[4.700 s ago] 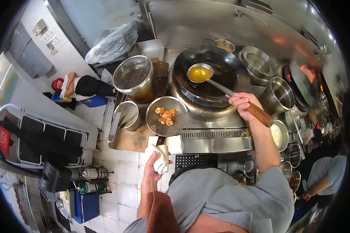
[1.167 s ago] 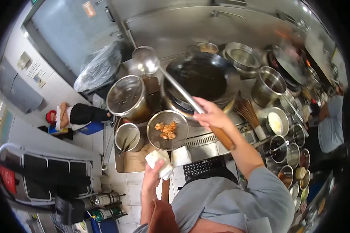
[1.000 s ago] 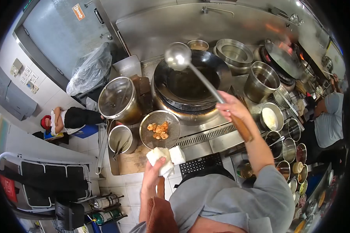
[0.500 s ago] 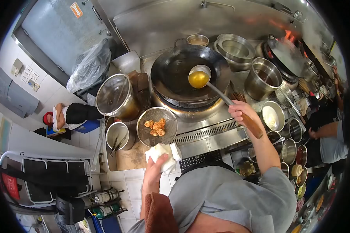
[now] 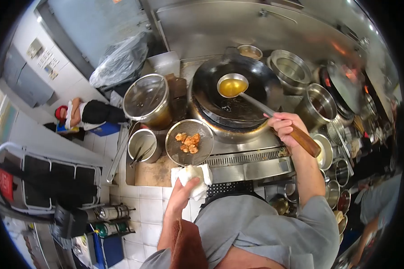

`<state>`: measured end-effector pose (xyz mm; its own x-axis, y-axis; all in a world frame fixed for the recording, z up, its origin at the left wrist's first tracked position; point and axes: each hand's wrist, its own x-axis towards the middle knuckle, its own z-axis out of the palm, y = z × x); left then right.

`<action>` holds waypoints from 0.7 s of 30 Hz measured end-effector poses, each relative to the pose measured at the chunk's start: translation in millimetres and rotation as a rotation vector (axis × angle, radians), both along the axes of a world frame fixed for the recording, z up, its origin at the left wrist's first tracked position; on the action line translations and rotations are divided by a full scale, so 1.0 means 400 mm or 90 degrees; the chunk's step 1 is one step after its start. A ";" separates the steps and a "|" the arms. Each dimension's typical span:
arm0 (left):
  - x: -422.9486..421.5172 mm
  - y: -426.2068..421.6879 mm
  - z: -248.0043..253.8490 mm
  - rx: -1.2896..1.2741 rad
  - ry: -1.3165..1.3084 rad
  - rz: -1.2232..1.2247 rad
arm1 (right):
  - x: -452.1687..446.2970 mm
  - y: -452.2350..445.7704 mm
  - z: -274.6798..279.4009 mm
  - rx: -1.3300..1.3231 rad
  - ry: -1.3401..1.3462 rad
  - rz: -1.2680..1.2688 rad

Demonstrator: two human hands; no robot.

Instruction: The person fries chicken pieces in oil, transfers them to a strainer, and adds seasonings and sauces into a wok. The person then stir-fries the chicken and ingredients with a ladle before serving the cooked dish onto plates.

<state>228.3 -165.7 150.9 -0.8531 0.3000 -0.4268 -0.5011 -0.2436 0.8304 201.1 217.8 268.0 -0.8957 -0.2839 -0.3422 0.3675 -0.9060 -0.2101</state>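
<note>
My right hand (image 5: 286,127) is closed around the wooden handle of a long ladle (image 5: 232,85), whose bowl holds yellow oil above the dark wok (image 5: 260,76). Below it on the left, my left hand (image 5: 182,193) grips a folded white cloth (image 5: 193,175). Just beyond the cloth lies a round mesh strainer (image 5: 177,156) with several browned fried pieces (image 5: 189,142) on it; the cloth hides the strainer's handle. A little dark liquid shows in the bottom of the wok.
A lidded steel pot (image 5: 146,98) and a small pot with utensils (image 5: 144,145) stand left. Steel bowls (image 5: 291,67) and a tall pot (image 5: 316,107) are right of the wok. A co-worker (image 5: 377,206) stands at far right; another person (image 5: 92,112) sits at left.
The ladle, seen raised without visible oil about a second ago, has come down over the wok and now carries yellow oil. My left hand stays on the cloth. The view has shifted.
</note>
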 end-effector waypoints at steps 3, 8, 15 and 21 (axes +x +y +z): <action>0.014 -0.011 0.007 -0.003 0.016 -0.027 | -0.047 -0.042 0.048 -0.025 0.019 0.040; 0.053 -0.044 0.039 -0.027 0.013 0.035 | -0.150 -0.141 0.107 -0.103 0.074 0.112; 0.103 -0.111 0.018 0.015 0.013 0.106 | -0.286 -0.329 0.142 -0.213 0.085 0.229; 0.135 -0.131 0.075 0.065 -0.034 0.174 | -0.371 -0.464 0.054 0.098 0.135 0.251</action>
